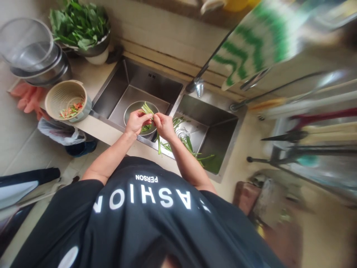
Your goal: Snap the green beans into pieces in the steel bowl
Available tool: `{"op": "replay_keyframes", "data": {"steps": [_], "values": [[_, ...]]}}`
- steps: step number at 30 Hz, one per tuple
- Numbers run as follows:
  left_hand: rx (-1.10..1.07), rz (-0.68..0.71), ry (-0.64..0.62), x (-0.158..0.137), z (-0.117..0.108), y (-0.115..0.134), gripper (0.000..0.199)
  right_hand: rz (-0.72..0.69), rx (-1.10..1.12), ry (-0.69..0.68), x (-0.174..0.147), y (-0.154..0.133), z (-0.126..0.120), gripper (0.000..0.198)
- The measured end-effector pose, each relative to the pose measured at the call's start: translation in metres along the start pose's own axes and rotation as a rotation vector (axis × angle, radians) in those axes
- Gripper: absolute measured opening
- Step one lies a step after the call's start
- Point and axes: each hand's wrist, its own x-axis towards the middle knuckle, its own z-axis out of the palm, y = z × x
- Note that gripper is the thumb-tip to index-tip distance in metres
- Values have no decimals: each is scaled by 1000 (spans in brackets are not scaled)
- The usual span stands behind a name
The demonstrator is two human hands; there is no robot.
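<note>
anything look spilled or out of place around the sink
Nothing looks clearly spilled or damaged. Slightly untidy: loose green stems lie scattered across the right stainless-steel basin, whereas short green pieces sit gathered in the round grey bowl in the left basin.

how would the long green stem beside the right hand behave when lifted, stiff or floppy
The long green stem may be fairly stiff, since it runs nearly straight beside the right hand. It's probably light, being thin. Its slender shape suggests it could crease if bent.

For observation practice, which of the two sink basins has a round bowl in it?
The left sink basin: a round bowl sits there, while the right basin holds loose green stems.
</note>
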Motion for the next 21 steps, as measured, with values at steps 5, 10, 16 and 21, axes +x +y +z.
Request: {"op": "replay_keyframes", "data": {"steps": [5,10,16,21], "values": [[-6,34,-36,3,-9,12,36,-24,-16,-77,0,3,-8,41],[208,173,-109,4,-13,11,23,-35,86,-166,3,3,-14,36],[342,114,-220,1,-13,12,20,-10,31,-104,5,5,-12,44],[407,166,-195,-2,-10,14,12,41,36,10,7,5,-3,50]]}}
